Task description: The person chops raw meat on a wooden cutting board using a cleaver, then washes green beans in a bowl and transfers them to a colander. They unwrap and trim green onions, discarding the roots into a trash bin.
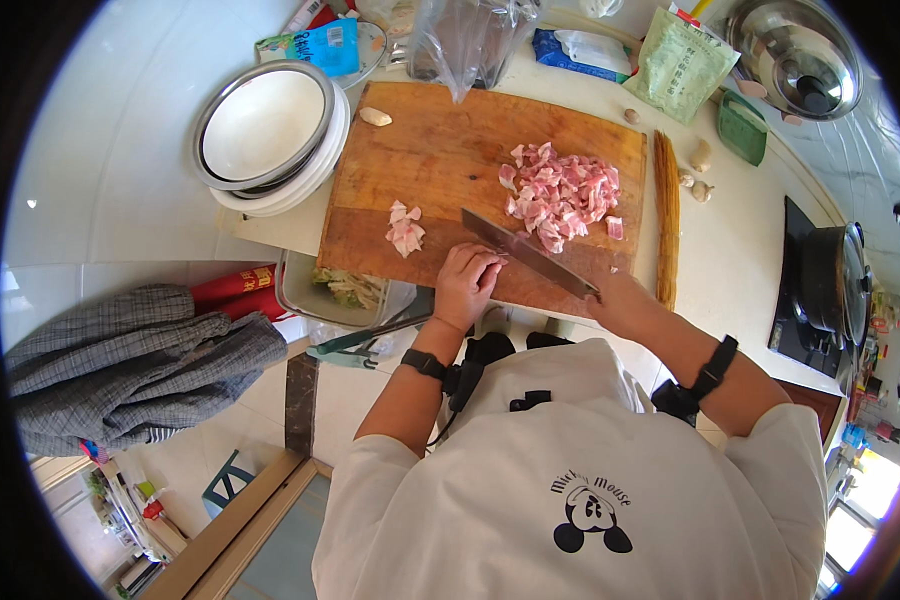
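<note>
A wooden cutting board [420, 130] lies before me with a pile of cut raw meat [567, 195] on its right half. A smaller group of pale meat pieces [405, 230] sits to the left. My right hand [625, 303] is closed round the handle of a cleaver [530, 256], whose blade slants toward the upper left, just short of the pile. Close to the blade, at the board's near edge, my left hand [467, 282] has its fingers curled and pressed down. What lies under those fingertips is mostly hidden.
Stacked bowls [265, 125] stand left of the board, and a piece of ginger or garlic [375, 117] rests at its far left corner. Long brown sticks [666, 220] lie along the right side. Below the board's left edge is a bin [350, 316] with scraps. A black pot [830, 280] stands far right.
</note>
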### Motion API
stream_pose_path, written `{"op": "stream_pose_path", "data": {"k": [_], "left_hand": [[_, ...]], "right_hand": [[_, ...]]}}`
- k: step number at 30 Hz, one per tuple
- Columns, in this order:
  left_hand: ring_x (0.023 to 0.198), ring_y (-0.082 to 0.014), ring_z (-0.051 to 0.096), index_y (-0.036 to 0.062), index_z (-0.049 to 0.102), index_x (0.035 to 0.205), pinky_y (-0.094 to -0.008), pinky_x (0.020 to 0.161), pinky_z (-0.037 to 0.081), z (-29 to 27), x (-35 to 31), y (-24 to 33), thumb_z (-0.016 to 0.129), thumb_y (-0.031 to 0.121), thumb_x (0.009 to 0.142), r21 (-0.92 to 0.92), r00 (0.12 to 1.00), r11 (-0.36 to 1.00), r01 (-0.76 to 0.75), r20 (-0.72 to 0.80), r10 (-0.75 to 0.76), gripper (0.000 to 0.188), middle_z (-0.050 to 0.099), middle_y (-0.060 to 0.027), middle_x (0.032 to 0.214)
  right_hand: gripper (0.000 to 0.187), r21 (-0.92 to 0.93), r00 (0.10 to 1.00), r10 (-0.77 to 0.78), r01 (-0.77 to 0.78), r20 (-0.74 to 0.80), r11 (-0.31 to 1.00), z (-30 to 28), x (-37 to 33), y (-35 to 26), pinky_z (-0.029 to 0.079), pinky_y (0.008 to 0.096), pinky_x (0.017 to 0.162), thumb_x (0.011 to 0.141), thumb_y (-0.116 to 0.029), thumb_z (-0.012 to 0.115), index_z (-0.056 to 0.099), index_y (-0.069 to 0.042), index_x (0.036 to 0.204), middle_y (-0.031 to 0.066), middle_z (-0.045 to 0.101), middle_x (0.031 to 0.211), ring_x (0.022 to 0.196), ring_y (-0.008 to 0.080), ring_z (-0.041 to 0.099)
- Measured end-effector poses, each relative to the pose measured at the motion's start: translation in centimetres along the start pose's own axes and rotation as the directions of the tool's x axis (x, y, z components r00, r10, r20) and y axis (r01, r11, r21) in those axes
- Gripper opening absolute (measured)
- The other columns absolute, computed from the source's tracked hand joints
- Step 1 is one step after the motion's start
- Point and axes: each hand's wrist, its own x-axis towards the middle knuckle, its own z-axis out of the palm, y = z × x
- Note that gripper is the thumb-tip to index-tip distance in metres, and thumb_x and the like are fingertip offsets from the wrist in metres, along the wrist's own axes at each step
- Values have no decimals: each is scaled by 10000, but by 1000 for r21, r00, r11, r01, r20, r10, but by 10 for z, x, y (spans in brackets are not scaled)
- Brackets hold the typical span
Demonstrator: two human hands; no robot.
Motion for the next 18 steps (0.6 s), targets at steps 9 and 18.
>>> {"op": "stream_pose_path", "data": {"k": [9, 18], "left_hand": [[924, -298, 611, 49, 638, 914, -374, 786, 515, -8, -6, -3, 720, -34, 740, -42, 999, 998, 37, -9, -37, 210, 637, -103, 941], [895, -308, 617, 59, 653, 906, -378, 763, 533, -6, -6, -7, 695, -29, 734, -2, 999, 1000, 16, 35, -16, 198, 655, -94, 938]], "right_hand": [[171, -13, 991, -81, 80, -104, 997, -9, -21, -9, 497, 499, 771, 846, -108, 558, 623, 27, 928, 253, 637, 822, 795, 435, 621], [200, -35, 1000, -20, 20, 13, 999, -17, -28, -19, 514, 508, 771, 816, -92, 528, 655, 17, 926, 266, 648, 825, 819, 443, 635]]}}
